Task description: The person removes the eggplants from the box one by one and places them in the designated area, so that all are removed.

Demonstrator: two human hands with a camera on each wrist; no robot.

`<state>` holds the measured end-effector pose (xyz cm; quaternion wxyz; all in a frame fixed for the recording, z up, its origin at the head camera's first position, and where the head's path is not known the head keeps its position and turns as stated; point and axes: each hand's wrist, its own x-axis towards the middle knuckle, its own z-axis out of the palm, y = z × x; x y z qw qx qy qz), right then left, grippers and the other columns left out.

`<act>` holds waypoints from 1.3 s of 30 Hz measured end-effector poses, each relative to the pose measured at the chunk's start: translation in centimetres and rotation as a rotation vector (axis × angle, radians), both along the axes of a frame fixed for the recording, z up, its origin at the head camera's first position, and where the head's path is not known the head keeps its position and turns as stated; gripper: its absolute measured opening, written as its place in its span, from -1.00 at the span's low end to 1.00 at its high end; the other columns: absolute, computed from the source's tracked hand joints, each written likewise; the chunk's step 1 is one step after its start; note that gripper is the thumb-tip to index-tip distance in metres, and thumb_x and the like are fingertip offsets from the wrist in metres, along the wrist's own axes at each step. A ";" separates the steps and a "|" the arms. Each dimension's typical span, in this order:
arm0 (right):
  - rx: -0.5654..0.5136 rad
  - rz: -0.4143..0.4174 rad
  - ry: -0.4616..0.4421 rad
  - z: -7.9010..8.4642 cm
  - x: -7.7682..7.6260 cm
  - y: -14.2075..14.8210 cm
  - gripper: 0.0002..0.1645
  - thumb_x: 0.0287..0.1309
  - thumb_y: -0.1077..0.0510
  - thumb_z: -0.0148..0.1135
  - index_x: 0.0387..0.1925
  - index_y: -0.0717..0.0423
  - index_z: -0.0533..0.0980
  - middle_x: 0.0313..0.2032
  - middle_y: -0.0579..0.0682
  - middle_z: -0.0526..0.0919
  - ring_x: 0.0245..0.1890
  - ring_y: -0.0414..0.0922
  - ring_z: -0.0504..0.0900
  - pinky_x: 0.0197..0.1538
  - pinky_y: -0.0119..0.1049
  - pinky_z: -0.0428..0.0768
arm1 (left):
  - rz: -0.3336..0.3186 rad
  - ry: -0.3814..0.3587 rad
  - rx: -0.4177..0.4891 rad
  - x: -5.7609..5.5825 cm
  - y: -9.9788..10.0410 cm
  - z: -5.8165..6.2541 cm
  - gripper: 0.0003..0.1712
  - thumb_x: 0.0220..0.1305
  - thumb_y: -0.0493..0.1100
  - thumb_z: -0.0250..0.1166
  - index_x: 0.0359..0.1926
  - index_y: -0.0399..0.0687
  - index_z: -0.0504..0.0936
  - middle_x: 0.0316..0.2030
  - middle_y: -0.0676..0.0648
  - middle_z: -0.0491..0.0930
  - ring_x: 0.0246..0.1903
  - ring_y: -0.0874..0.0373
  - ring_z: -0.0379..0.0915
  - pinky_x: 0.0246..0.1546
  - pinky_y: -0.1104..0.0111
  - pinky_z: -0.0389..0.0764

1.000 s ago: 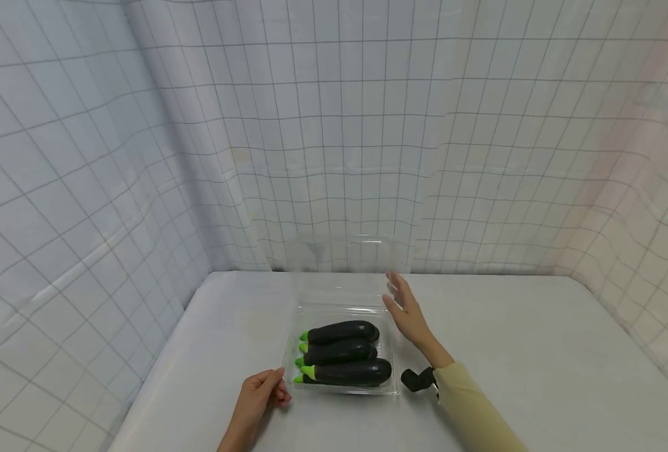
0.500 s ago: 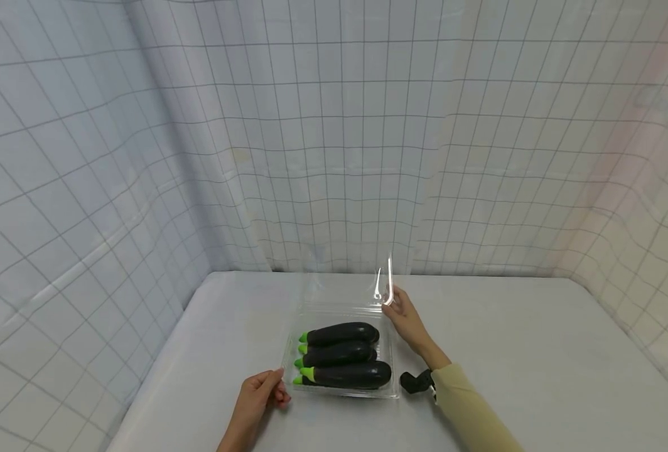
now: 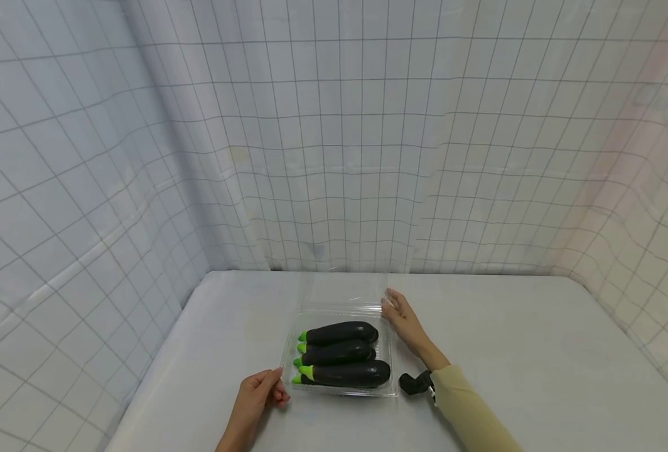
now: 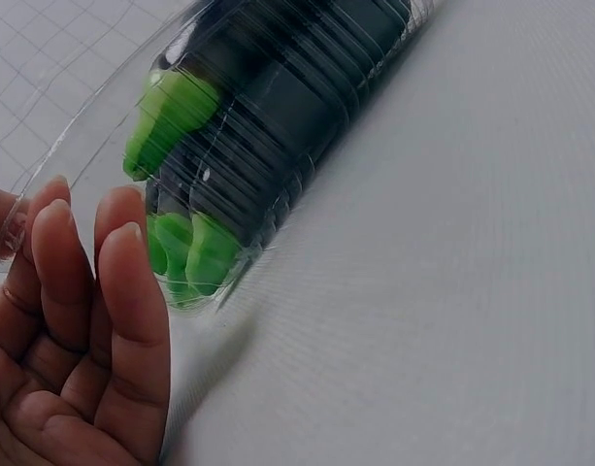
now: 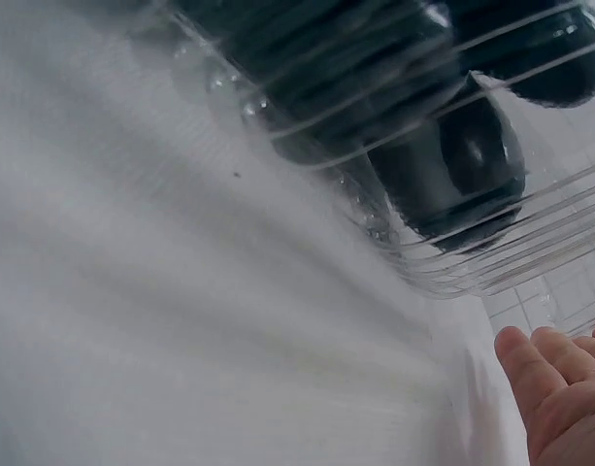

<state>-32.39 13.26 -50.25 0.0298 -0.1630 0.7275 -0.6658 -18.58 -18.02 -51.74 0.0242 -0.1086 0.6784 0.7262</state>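
In the head view a clear plastic clamshell box (image 3: 339, 391) lies on the white table, its transparent lid (image 3: 339, 290) folded back behind it. Several dark eggplants (image 3: 345, 352) with green stem ends lie side by side in the base. My left hand (image 3: 259, 390) pinches the rim at the base's left side, near the front corner; the left wrist view shows the fingers under the rim beside green stem ends (image 4: 176, 116). At the back right, my right hand (image 3: 404, 320) has thumb and fingers around the lid's edge near the hinge. In the right wrist view, fingers (image 5: 535, 374) show beyond the box.
A black device (image 3: 415, 383) sits by the right sleeve (image 3: 472, 408), right of the box. White grid-patterned curtains (image 3: 356, 125) surround the table (image 3: 509, 345) at the back and on both sides.
The lid has tipped backward and lower, away from me. My right hand has closed on its right edge from an open pose. The left hand keeps its place on the rim.
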 end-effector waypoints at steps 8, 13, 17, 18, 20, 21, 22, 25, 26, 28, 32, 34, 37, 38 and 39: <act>0.009 -0.057 -0.045 -0.5 -0.2 -0.1 -0.29 0.41 0.07 0.00 0.38 0.34 0.00 0.38 0.33 0.00 0.35 0.16 0.11 0.26 -0.07 0.26 | 0.002 0.000 -0.007 -0.2 0.0 0.0 -0.61 0.35 -0.11 0.18 -0.62 -0.19 0.48 -0.67 -0.07 0.50 -0.63 0.14 0.50 -0.55 0.38 0.56; 0.003 -0.035 -0.067 -0.3 -0.2 -0.1 -0.30 0.43 0.11 -0.04 0.38 0.40 -0.04 0.38 0.37 -0.03 0.35 0.20 0.07 0.26 -0.06 0.25 | 0.002 -0.003 -0.010 -0.3 0.0 0.0 -0.60 0.35 -0.10 0.18 -0.61 -0.20 0.48 -0.67 -0.07 0.50 -0.63 0.14 0.50 -0.55 0.38 0.55; 0.017 -0.064 -0.067 -1.0 -0.6 -0.1 -0.29 0.42 0.06 -0.01 0.38 0.36 0.00 0.37 0.35 0.02 0.34 0.19 0.11 0.25 -0.05 0.27 | 0.003 0.000 -0.015 -0.2 0.0 -0.1 -0.60 0.34 -0.09 0.18 -0.61 -0.20 0.49 -0.67 -0.08 0.50 -0.63 0.13 0.50 -0.55 0.38 0.55; 0.026 -0.072 -0.066 -1.0 -0.5 -0.2 -0.29 0.41 0.05 -0.01 0.37 0.36 0.02 0.37 0.35 0.03 0.34 0.19 0.12 0.25 -0.05 0.27 | 0.005 -0.001 -0.017 -0.2 0.0 -0.1 -0.60 0.34 -0.09 0.18 -0.61 -0.20 0.49 -0.67 -0.07 0.50 -0.63 0.13 0.50 -0.55 0.38 0.55; 0.034 -0.083 -0.070 -1.0 -0.5 -0.2 -0.30 0.41 0.05 -0.01 0.37 0.35 0.03 0.37 0.34 0.05 0.34 0.18 0.12 0.25 -0.04 0.27 | 0.007 -0.004 -0.018 -0.2 0.0 0.0 -0.60 0.34 -0.09 0.18 -0.62 -0.19 0.49 -0.68 -0.07 0.50 -0.63 0.14 0.50 -0.56 0.38 0.55; 0.041 -0.087 -0.067 -1.0 -0.5 -0.3 -0.30 0.41 0.05 0.00 0.37 0.35 0.04 0.37 0.34 0.05 0.34 0.19 0.12 0.25 -0.02 0.26 | 0.007 -0.006 -0.018 -0.2 0.0 0.0 -0.60 0.34 -0.09 0.18 -0.62 -0.18 0.48 -0.68 -0.07 0.50 -0.63 0.14 0.50 -0.56 0.38 0.54; 0.046 -0.092 -0.065 -1.0 -0.5 -0.3 -0.30 0.41 0.05 -0.01 0.37 0.35 0.04 0.37 0.34 0.06 0.34 0.20 0.11 0.26 -0.01 0.25 | 0.007 -0.007 -0.016 -0.2 0.0 0.0 -0.60 0.34 -0.09 0.18 -0.62 -0.18 0.48 -0.68 -0.07 0.50 -0.63 0.13 0.50 -0.56 0.38 0.54; 0.050 -0.104 -0.075 -1.0 -0.5 -0.3 -0.31 0.41 0.06 -0.01 0.36 0.35 0.04 0.37 0.33 0.06 0.35 0.18 0.09 0.27 0.00 0.22 | 0.007 -0.009 -0.016 -0.2 0.0 0.0 -0.60 0.34 -0.09 0.18 -0.62 -0.18 0.49 -0.68 -0.06 0.50 -0.63 0.14 0.50 -0.56 0.38 0.54; 0.053 -0.106 -0.077 -1.0 -0.5 -0.3 -0.31 0.41 0.06 -0.01 0.36 0.36 0.04 0.36 0.33 0.07 0.35 0.18 0.09 0.28 -0.01 0.21 | 0.007 -0.009 -0.018 -0.2 0.0 0.0 -0.60 0.34 -0.09 0.18 -0.62 -0.18 0.49 -0.68 -0.06 0.50 -0.63 0.14 0.50 -0.56 0.38 0.54; 0.056 -0.104 -0.074 -1.1 -0.5 -0.3 -0.31 0.41 0.06 -0.01 0.36 0.38 0.03 0.36 0.35 0.06 0.35 0.18 0.09 0.28 -0.02 0.22 | 0.008 -0.010 -0.020 -0.2 0.0 0.0 -0.60 0.35 -0.10 0.17 -0.62 -0.18 0.49 -0.68 -0.06 0.50 -0.63 0.14 0.50 -0.56 0.38 0.54; 0.029 -0.090 -0.076 -1.2 -0.5 -0.3 -0.30 0.42 0.07 -0.02 0.35 0.42 0.01 0.35 0.39 0.05 0.35 0.18 0.09 0.26 -0.06 0.25 | 0.007 -0.012 -0.013 -0.2 0.0 0.0 -0.61 0.36 -0.11 0.16 -0.61 -0.19 0.49 -0.67 -0.07 0.50 -0.63 0.14 0.50 -0.55 0.38 0.55; 0.009 -0.083 -0.075 -1.3 -0.4 -0.3 -0.29 0.43 0.07 -0.04 0.36 0.43 0.00 0.35 0.40 0.04 0.35 0.18 0.08 0.26 -0.07 0.25 | 0.007 -0.012 -0.001 -0.2 0.0 0.0 -0.61 0.35 -0.11 0.16 -0.61 -0.19 0.49 -0.67 -0.07 0.50 -0.63 0.14 0.50 -0.54 0.37 0.56; -0.012 -0.077 -0.074 -1.4 -0.4 -0.3 -0.29 0.43 0.07 -0.05 0.36 0.44 -0.02 0.35 0.40 0.03 0.35 0.18 0.08 0.27 -0.08 0.25 | 0.004 -0.008 0.009 -0.2 0.0 0.0 -0.61 0.35 -0.11 0.17 -0.60 -0.20 0.50 -0.67 -0.07 0.50 -0.62 0.14 0.51 -0.54 0.37 0.57; -0.013 -0.077 -0.072 -1.4 -0.4 -0.4 -0.29 0.43 0.08 -0.05 0.36 0.45 -0.02 0.35 0.41 0.04 0.35 0.19 0.08 0.26 -0.08 0.26 | 0.002 -0.007 0.011 -0.2 0.0 0.0 -0.61 0.35 -0.10 0.17 -0.60 -0.20 0.49 -0.67 -0.07 0.50 -0.62 0.14 0.51 -0.54 0.37 0.57; -0.011 -0.078 -0.071 -1.4 -0.4 -0.4 -0.29 0.43 0.08 -0.05 0.35 0.45 -0.02 0.34 0.41 0.05 0.35 0.19 0.09 0.26 -0.08 0.26 | 0.001 -0.005 0.011 -0.2 0.0 0.0 -0.61 0.34 -0.10 0.17 -0.60 -0.20 0.49 -0.67 -0.07 0.50 -0.62 0.14 0.51 -0.54 0.37 0.57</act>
